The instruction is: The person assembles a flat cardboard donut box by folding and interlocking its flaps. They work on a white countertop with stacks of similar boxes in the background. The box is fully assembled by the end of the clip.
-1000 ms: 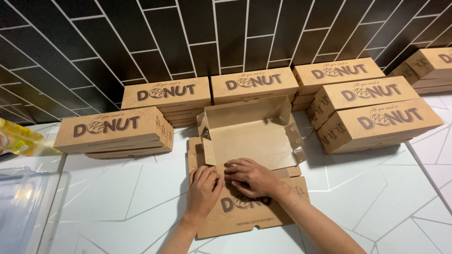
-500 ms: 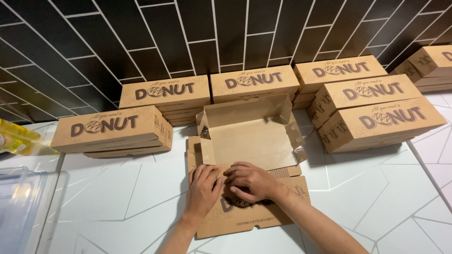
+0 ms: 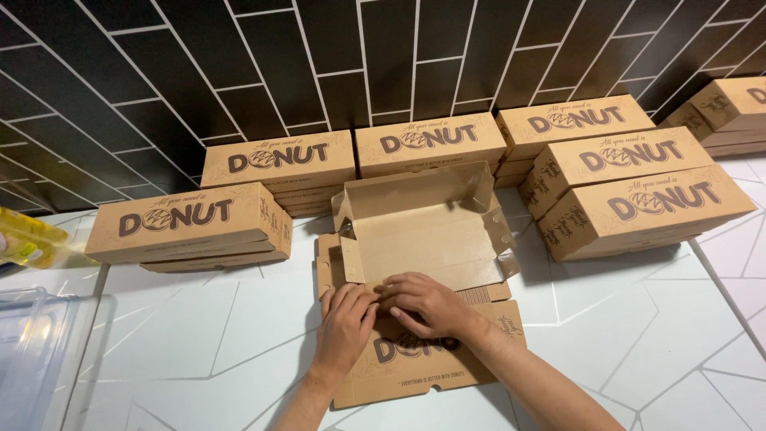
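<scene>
An unfolded brown cardboard box (image 3: 423, 239) lies open on the white tiled counter (image 3: 183, 335), its tray part raised at the back and its printed lid flat toward me. My left hand (image 3: 345, 319) and my right hand (image 3: 423, 302) both press on the front edge of the tray where it meets the lid, fingers bent and touching each other. The lid flap (image 3: 415, 367) lies under both wrists.
Closed brown boxes are stacked all around: one pile at left (image 3: 187, 227), two against the black tiled wall (image 3: 279, 168) (image 3: 431, 144), several at right (image 3: 638, 207). A clear plastic bin (image 3: 32, 351) sits at the left edge, a yellow item (image 3: 24, 239) above it.
Both hands have slid slightly up toward the tray's front wall and drawn closer together. The box has stayed in place.
</scene>
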